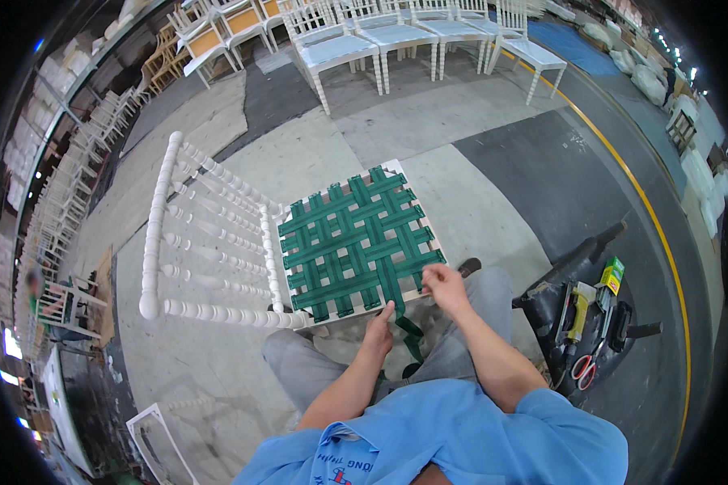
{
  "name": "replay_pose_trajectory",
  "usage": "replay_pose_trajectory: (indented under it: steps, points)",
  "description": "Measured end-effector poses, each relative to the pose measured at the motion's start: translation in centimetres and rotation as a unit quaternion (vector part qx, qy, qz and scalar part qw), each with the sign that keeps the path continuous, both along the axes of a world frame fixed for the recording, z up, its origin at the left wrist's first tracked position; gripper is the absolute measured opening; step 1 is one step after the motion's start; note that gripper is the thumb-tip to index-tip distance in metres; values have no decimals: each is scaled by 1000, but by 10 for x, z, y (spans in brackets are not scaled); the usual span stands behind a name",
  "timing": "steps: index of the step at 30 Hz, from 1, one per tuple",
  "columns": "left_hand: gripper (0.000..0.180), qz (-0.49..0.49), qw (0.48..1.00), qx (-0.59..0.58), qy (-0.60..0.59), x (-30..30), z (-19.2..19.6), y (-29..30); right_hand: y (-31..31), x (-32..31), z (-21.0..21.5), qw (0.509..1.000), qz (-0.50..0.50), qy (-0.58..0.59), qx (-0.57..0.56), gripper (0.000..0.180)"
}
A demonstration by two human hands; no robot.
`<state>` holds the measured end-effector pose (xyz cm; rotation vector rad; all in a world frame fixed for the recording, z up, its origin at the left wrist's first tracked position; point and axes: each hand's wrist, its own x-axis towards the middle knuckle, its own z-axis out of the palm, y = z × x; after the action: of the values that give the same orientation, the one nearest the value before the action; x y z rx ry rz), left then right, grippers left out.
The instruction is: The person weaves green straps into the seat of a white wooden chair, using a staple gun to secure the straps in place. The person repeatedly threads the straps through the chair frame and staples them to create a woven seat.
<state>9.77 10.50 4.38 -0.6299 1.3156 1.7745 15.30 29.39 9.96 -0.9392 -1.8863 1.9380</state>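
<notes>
While the grey concrete floor fills most of the frame, a row of white chairs stands along the upper middle, and stacks of more white chair frames run down the left edge. At the centre lies a white chair tipped on its side, its spindled back stretching toward the left of the frame and its seat frame facing up — across that seat runs a weave of green webbing, strips crossing over and under one another. A loose strip end hangs off the seat's near edge, down between the person's knees at lower centre. The left hand rests at that near edge with its fingers extended, the fingertips touching the webbing just where the loose strip leaves the weave; it is not closed around anything. The right hand sits a little higher and to the right, fingers pinched together on a strip at the seat's lower right corner. At the right of the frame, a black tool bag lies on the floor, holding a yellow staple gun, red-handled scissors and a small green box.
</notes>
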Motion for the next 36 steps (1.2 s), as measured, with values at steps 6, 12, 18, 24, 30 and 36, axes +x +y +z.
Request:
replay_pose_trajectory:
  steps: [6, 12, 18, 24, 30, 36]
  points:
    - [32, -103, 982, -84, 131, 8, -3, 15, -11, 18, -14, 936, 189, -259, 142, 35]
    - [26, -318, 925, -165, 130, 44, 0, -13, -20, 3, -41, 929, 243, -278, 2, 45]
    - [34, -425, 890, -154, 51, 52, -19, -17, -25, -9, -63, 913, 295, -275, -67, 39]
    - [24, -520, 750, -282, 295, 35, -11, -16, -30, -17, -105, 783, 450, -366, 224, 54]
    - [54, -351, 619, -298, 636, -14, 23, -3, -30, -27, -163, 707, 455, -511, 179, 52]
    - [100, -525, 420, -316, 669, -60, 14, 24, -19, -32, -215, 660, 511, -526, 165, 49]
